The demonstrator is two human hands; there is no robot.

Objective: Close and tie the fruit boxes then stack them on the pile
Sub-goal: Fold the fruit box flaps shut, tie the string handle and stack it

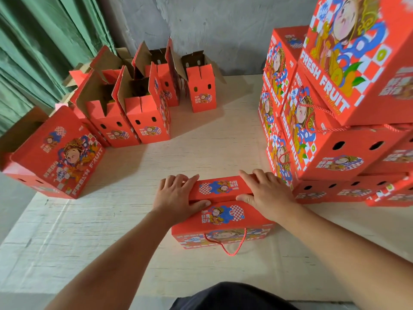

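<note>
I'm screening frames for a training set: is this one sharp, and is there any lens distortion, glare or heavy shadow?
Head view: box under the hands sharp; stacked boxes at upper right soft and stretched by the wide-angle lens; soft shadows beside the open boxes; no glare.

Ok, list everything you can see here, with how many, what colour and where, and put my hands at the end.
Box being closed: one, red, near the table's front edge, top flaps folded down, red cord handle hanging on its near side.
Open boxes: about five, red with brown insides, flaps up, at the back left.
Tilted box: one, red, at the far left.
Stacked pile: many closed red boxes, exact count unclear, on the right.
Table: one, pale wood.
Curtain: green, upper left.
Wall: grey, behind.
Left hand: presses on the box's left end.
Right hand: presses on its right end.
</note>
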